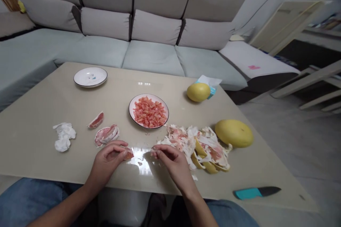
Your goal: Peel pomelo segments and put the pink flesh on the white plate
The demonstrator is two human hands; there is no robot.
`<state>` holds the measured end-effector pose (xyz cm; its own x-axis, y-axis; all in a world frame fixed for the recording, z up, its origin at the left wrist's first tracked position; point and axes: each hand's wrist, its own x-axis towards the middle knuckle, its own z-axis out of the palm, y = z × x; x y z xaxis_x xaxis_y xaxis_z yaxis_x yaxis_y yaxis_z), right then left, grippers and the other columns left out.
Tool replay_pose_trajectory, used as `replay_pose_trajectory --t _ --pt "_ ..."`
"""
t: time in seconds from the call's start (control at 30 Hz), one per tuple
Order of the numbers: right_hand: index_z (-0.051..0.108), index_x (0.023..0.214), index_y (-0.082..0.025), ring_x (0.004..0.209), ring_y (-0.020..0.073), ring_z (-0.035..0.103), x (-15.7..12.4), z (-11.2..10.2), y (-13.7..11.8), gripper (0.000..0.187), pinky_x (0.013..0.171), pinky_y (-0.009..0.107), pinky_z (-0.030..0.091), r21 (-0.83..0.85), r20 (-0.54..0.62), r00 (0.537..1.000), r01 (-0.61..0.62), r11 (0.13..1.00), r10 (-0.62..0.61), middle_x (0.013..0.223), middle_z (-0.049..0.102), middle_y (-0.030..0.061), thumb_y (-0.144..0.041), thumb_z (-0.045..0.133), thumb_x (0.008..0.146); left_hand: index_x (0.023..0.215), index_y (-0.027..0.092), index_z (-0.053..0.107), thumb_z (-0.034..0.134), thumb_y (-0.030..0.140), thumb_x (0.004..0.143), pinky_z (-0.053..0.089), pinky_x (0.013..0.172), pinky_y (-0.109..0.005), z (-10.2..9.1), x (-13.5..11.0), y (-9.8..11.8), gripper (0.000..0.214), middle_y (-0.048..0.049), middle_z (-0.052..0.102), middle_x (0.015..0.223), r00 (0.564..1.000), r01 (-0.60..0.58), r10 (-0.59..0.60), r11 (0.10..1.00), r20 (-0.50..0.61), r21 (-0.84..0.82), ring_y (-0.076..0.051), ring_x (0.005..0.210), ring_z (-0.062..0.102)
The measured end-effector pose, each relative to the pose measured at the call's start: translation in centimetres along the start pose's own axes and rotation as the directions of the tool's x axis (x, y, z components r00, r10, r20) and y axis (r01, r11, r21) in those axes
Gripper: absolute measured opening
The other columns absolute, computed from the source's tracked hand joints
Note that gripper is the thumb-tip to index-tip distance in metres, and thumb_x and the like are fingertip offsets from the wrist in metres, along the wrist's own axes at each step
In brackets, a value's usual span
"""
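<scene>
My left hand is closed on a piece of red pomelo flesh, which pokes out past the fingertips. Just to the right, my right hand holds its thumb and fingers pinched together; whatever is between them is too small to name. Beyond both hands stands a plate heaped with red pomelo pulp. Behind my left hand lie two unshelled pomelo pieces, a larger chunk and a single segment. Beside my right hand spreads a pile of peel and white membrane.
Two yellow pomelos stand on the right, one by a tissue pack. A knife with a teal handle lies near the front right edge. Crumpled tissue and a white plate are at left. A sofa borders the table's far side.
</scene>
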<state>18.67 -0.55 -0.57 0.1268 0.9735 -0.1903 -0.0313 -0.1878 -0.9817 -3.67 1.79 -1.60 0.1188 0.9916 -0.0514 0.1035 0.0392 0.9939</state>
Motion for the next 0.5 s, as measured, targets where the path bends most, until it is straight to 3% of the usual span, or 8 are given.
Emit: replay_pose_trajectory --t 0.13,0.23,0.3,0.37,0.43,0.5 --pt "0.070 0.085 -0.016 0.065 0.0176 0.066 -0.1 0.0 -0.3 0.029 0.066 0.031 0.053 0.075 0.110 0.993 -0.054 0.996 0.046 0.072 0.072 0.0058 -0.044 0.072 0.074 0.071 0.016 0.072 0.073 0.032 0.075 0.054 0.079 -0.029 0.1 -0.2 0.0 0.016 -0.0084 0.066 0.103 0.974 0.227 -0.216 0.953 0.072 -0.199 -0.021 0.092 0.066" --pt "0.068 0.078 -0.017 0.066 0.0172 0.063 -0.1 -0.4 -0.1 0.024 0.060 0.028 0.050 -0.198 0.053 0.995 0.093 0.976 -0.084 0.078 0.069 0.0064 -0.041 0.067 0.078 0.073 0.015 0.069 0.076 0.032 0.073 0.056 0.072 -0.026 0.4 -0.3 0.0 0.019 -0.0072 0.065 0.108 0.929 0.369 -0.344 0.869 0.133 -0.330 -0.016 0.079 0.068" --pt "0.065 0.067 -0.018 0.070 0.0184 0.062 0.1 -1.1 0.2 0.025 0.060 0.029 0.049 -0.502 -0.035 0.969 0.196 0.842 -0.246 0.088 0.067 0.0085 -0.039 0.063 0.080 0.074 0.014 0.068 0.077 0.032 0.073 0.056 0.073 -0.025 0.5 -0.4 0.0 0.019 -0.0069 0.066 0.106 0.912 0.410 -0.380 0.828 0.156 -0.383 -0.015 0.079 0.068" --pt "0.065 0.068 -0.018 0.076 0.0208 0.063 0.4 -2.0 0.5 0.025 0.064 0.032 0.050 -0.734 -0.069 0.921 0.213 0.645 -0.383 0.096 0.064 0.0104 -0.035 0.057 0.084 0.076 0.014 0.068 0.077 0.031 0.073 0.056 0.075 -0.025 0.6 -0.5 0.1 0.019 -0.0065 0.066 0.105 0.903 0.429 -0.393 0.802 0.173 -0.416 -0.015 0.081 0.068" --pt "0.068 0.088 -0.018 0.086 0.0246 0.063 0.6 -2.8 0.7 0.022 0.070 0.036 0.050 -0.847 -0.046 0.886 0.211 0.488 -0.461 0.105 0.063 0.0131 -0.030 0.050 0.086 0.076 0.014 0.068 0.076 0.030 0.074 0.056 0.077 -0.024 0.7 -0.5 0.2 0.018 -0.0059 0.067 0.104 0.900 0.436 -0.393 0.789 0.190 -0.432 -0.015 0.082 0.069" --pt "0.066 0.105 -0.017 0.093 0.0267 0.062 0.7 -3.4 0.8 0.027 0.075 0.038 0.050 -0.879 0.007 0.859 0.249 0.407 -0.512 0.109 0.063 0.0148 -0.025 0.046 0.088 0.076 0.014 0.068 0.076 0.029 0.075 0.055 0.079 -0.023 0.7 -0.5 0.3 0.017 -0.0053 0.067 0.104 0.897 0.442 -0.392 0.783 0.204 -0.437 -0.015 0.083 0.068"
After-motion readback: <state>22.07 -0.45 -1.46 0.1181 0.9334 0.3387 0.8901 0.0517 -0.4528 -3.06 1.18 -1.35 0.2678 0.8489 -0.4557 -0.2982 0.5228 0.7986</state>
